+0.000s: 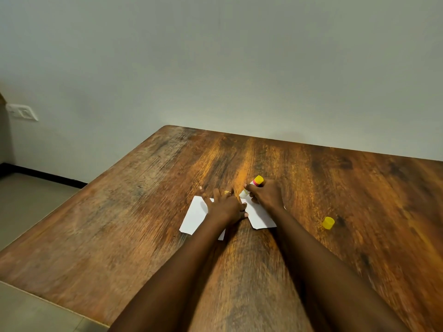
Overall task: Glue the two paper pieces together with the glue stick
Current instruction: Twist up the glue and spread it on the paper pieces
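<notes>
Two white paper pieces lie side by side on the wooden table [143,212]. My left hand [224,204] presses flat with spread fingers on the left paper piece [194,216], and its thumb reaches toward the right paper piece [260,216]. My right hand [267,192] grips the glue stick [255,184], a white tube with a pink band and a yellow end. The stick is tilted, its lower tip pointing down at the far edge of the right paper. The glue stick's yellow cap [328,223] is off and stands on the table to the right.
The table's far edge meets a pale wall. Its left edge drops to a tiled floor [31,200]. A wall socket [21,112] is at the far left.
</notes>
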`<state>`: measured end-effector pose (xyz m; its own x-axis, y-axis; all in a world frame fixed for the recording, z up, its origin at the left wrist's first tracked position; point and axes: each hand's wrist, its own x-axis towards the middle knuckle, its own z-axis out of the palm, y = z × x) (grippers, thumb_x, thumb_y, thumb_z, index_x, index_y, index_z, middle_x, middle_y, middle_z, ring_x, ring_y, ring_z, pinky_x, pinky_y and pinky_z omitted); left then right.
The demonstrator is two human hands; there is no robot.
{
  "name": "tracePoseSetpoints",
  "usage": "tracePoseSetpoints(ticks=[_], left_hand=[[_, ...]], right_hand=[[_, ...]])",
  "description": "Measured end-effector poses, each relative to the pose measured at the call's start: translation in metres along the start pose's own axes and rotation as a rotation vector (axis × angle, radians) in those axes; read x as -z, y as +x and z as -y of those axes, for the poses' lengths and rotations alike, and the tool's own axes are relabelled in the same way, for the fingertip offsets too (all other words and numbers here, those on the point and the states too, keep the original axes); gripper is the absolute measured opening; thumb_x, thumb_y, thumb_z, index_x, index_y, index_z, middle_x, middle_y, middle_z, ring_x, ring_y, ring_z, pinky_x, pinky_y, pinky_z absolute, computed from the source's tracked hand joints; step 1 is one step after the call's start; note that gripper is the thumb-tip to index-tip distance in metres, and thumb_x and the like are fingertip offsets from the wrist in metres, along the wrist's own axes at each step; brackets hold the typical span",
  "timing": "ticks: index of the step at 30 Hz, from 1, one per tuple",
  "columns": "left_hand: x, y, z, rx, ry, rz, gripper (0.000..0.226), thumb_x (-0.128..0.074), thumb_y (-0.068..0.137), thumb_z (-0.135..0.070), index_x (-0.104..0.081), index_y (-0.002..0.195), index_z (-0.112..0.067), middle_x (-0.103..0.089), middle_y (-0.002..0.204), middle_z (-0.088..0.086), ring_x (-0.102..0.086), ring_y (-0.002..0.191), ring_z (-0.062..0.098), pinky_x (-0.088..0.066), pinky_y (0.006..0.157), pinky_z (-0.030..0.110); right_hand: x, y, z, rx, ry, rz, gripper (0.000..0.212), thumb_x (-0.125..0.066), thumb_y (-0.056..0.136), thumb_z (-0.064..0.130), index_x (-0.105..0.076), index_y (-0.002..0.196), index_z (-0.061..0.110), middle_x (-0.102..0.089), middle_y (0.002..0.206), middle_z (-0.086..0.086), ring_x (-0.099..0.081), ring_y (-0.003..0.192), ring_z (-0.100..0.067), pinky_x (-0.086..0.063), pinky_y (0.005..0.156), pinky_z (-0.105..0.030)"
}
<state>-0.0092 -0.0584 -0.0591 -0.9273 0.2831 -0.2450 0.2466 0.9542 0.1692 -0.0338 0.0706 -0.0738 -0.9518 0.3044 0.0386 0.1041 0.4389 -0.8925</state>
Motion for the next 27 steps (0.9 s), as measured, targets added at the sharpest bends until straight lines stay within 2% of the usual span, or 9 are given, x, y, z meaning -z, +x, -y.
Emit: tracePoseSetpoints(ticks=[4,7,10,14,18,23,27], left_hand=[[-0.001,0.001,-0.001,0.000,0.006,-0.014,0.038,-0.045,0.093,-0.049,-0.057,0.127,-0.035,-0.011,0.160,0.004,0.005,0.145,0.040,0.023,0.096,0.073],[-0.002,0.002,-0.001,0.009,0.004,-0.007,0.038,-0.046,0.093,-0.047,-0.058,0.126,-0.033,-0.010,0.161,0.005,0.006,0.145,0.041,0.024,0.095,0.073],[-0.003,0.003,-0.001,0.018,-0.008,-0.015,0.040,-0.047,0.093,-0.047,-0.057,0.128,-0.031,-0.012,0.160,0.004,0.005,0.146,0.039,0.024,0.096,0.073],[-0.003,0.004,-0.002,0.027,-0.037,-0.020,0.043,-0.048,0.092,-0.047,-0.056,0.130,-0.028,-0.013,0.160,0.004,0.004,0.146,0.038,0.023,0.097,0.072],[-0.004,0.003,-0.002,0.011,-0.031,-0.031,0.038,-0.050,0.092,-0.046,-0.059,0.126,-0.031,-0.017,0.157,0.005,-0.001,0.144,0.039,0.022,0.096,0.073],[-0.002,0.003,0.000,-0.010,-0.051,-0.035,0.037,-0.051,0.092,-0.045,-0.060,0.126,-0.033,-0.016,0.157,0.006,0.001,0.144,0.040,0.021,0.097,0.073],[-0.002,0.004,0.001,-0.017,-0.057,-0.033,0.038,-0.052,0.091,-0.045,-0.059,0.126,-0.034,-0.014,0.159,0.006,0.002,0.145,0.040,0.020,0.098,0.073]], right_hand=[[0.003,0.002,-0.002,0.001,-0.035,-0.031,0.021,-0.070,0.081,0.020,-0.070,0.084,-0.001,-0.071,0.077,-0.018,-0.061,0.058,-0.020,-0.055,0.066,-0.038],[0.007,0.001,-0.004,0.001,-0.037,-0.066,0.020,-0.069,0.082,0.018,-0.070,0.084,-0.002,-0.071,0.077,-0.018,-0.060,0.055,-0.019,-0.054,0.064,-0.037],[0.012,0.002,-0.006,-0.007,-0.039,-0.076,0.017,-0.068,0.083,0.017,-0.069,0.085,0.000,-0.067,0.076,-0.013,-0.057,0.052,-0.012,-0.050,0.057,-0.030],[0.017,0.005,-0.009,-0.023,-0.071,-0.110,0.018,-0.069,0.083,0.021,-0.068,0.081,0.003,-0.067,0.077,-0.011,-0.057,0.053,-0.013,-0.055,0.069,-0.037],[0.023,0.007,-0.011,-0.026,-0.079,-0.151,0.018,-0.069,0.083,0.021,-0.067,0.080,0.003,-0.069,0.081,-0.015,-0.061,0.060,-0.020,-0.054,0.069,-0.037],[0.028,0.009,-0.013,-0.039,-0.115,-0.191,0.015,-0.069,0.082,0.021,-0.061,0.076,0.011,-0.069,0.089,-0.016,-0.065,0.074,-0.026,-0.057,0.076,-0.046],[0.033,0.011,-0.014,-0.071,-0.106,-0.212,0.017,-0.068,0.083,0.022,-0.065,0.084,0.005,-0.070,0.091,-0.018,-0.066,0.077,-0.029,-0.057,0.077,-0.045]])
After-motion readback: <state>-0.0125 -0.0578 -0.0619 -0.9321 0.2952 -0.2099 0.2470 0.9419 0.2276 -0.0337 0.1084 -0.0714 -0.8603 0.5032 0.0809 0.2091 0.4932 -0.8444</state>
